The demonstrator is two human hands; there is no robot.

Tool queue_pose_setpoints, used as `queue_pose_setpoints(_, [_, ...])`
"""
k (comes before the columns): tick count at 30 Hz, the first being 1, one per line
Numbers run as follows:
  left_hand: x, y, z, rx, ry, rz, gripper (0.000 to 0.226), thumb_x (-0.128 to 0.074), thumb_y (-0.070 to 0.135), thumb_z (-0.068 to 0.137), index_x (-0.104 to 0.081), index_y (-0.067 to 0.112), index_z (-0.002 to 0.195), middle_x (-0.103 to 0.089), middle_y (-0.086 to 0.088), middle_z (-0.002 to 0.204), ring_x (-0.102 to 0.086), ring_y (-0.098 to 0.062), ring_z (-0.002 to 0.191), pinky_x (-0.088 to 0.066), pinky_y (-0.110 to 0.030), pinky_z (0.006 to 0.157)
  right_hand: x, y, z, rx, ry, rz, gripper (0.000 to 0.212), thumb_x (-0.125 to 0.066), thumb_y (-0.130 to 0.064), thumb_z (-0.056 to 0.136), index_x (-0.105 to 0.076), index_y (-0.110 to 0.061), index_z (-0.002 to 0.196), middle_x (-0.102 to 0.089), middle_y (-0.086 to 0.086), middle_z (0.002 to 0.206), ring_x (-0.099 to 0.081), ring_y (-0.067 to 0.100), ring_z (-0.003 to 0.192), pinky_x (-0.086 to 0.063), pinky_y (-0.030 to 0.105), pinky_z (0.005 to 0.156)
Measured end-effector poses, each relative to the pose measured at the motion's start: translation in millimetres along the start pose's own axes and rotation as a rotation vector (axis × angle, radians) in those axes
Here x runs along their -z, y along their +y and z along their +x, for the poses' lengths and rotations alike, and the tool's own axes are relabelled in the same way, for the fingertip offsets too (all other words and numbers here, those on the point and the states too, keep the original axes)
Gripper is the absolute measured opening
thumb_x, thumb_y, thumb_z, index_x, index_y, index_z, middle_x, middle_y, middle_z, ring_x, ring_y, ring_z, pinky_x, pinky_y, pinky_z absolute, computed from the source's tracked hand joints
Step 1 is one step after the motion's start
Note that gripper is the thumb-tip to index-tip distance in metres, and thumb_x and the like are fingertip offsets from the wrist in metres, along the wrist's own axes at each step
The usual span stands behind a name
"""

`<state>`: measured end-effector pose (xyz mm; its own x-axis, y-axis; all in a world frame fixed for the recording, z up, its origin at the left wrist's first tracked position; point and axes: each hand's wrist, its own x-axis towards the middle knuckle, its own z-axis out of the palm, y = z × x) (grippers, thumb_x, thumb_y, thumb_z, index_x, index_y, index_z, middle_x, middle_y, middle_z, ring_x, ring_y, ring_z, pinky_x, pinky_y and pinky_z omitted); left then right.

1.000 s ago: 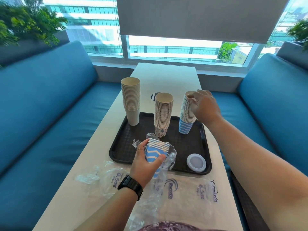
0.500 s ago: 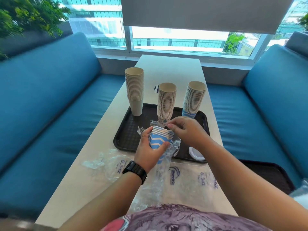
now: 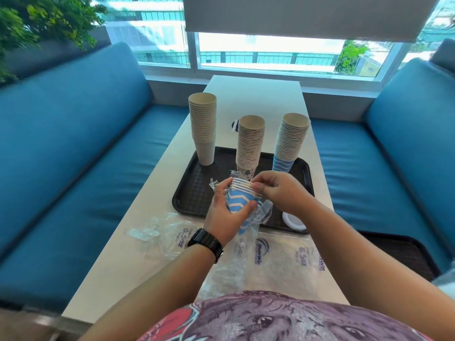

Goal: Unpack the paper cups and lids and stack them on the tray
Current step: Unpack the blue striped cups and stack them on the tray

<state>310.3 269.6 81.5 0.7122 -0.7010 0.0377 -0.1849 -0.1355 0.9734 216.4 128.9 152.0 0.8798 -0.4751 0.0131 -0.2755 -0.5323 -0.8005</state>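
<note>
The table (image 3: 258,99) runs away toward the window, with the tray (image 3: 197,190) on its near half. Three cup stacks stand along the tray's far side; the blue stack (image 3: 290,141) is at the far right. Just near of them, over the tray's near edge, the left hand (image 3: 229,215) is wrapped around the wrapped cups (image 3: 240,199), rims tilted up and far. The right hand (image 3: 283,193) pinches those rims from the right. It is nearer the blue stack, which lies straight beyond it.

Three cup stacks (image 3: 250,143) stand across the tray's (image 3: 187,193) far side — a lid (image 3: 294,221) at its near-right corner.
</note>
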Motion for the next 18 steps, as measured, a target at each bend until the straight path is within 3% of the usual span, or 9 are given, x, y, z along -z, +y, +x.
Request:
queue_pose_setpoints(4, [-0.5, -3.5, 1.3, -0.023, 0.030, 0.035, 0.075, -0.078, 0.036, 0.081, -0.030, 0.037, 0.140, -0.053, 0.002, 0.129, -0.064, -0.010, 0.103, -0.058, -0.025, 0.085, 1.8, -0.3, 0.2, -0.005, 0.008, 0.039, 0.007, -0.065, -0.019, 0.091, -0.071, -0.023, 0.093, -0.069, -0.007, 0.084, -0.062, 0.004, 0.076, -0.050, 0.017, 0.068])
queue_pose_setpoints(8, [-0.8, -4.3, 0.7, -0.041, 0.050, 0.066, 0.074, -0.077, 0.036, 0.082, -0.029, 0.037, 0.138, -0.051, 0.003, 0.129, -0.061, -0.005, 0.101, -0.054, -0.012, 0.076, 4.9, -0.1, 2.0, -0.001, 0.042, 0.026, 0.005, -0.067, -0.020, 0.090, -0.071, -0.023, 0.092, -0.069, -0.009, 0.083, -0.061, 0.001, 0.075, -0.048, 0.013, 0.066])
queue_pose_setpoints(14, [-0.5, -7.5, -0.3, -0.040, 0.061, 0.054, 0.072, -0.078, 0.035, 0.082, -0.030, 0.037, 0.136, -0.053, 0.000, 0.128, -0.064, -0.009, 0.101, -0.058, -0.020, 0.080, 3.8, -1.8, 2.4, 0.017, 0.006, -0.040, 0.008, -0.063, -0.018, 0.093, -0.069, -0.023, 0.093, -0.068, -0.006, 0.087, -0.061, 0.008, 0.082, -0.052, 0.023, 0.074])
queue_pose_setpoints(18, [-0.1, -7.5, -0.5, -0.030, 0.056, 0.057, 0.071, -0.077, 0.035, 0.082, -0.030, 0.038, 0.135, -0.053, 0.001, 0.127, -0.063, -0.007, 0.100, -0.056, -0.015, 0.076, 1.4, -1.8, 2.3, 0.031, -0.016, -0.092, 0.010, -0.059, -0.017, 0.095, -0.067, -0.024, 0.093, -0.065, -0.007, 0.089, -0.060, 0.007, 0.083, -0.049, 0.022, 0.073])
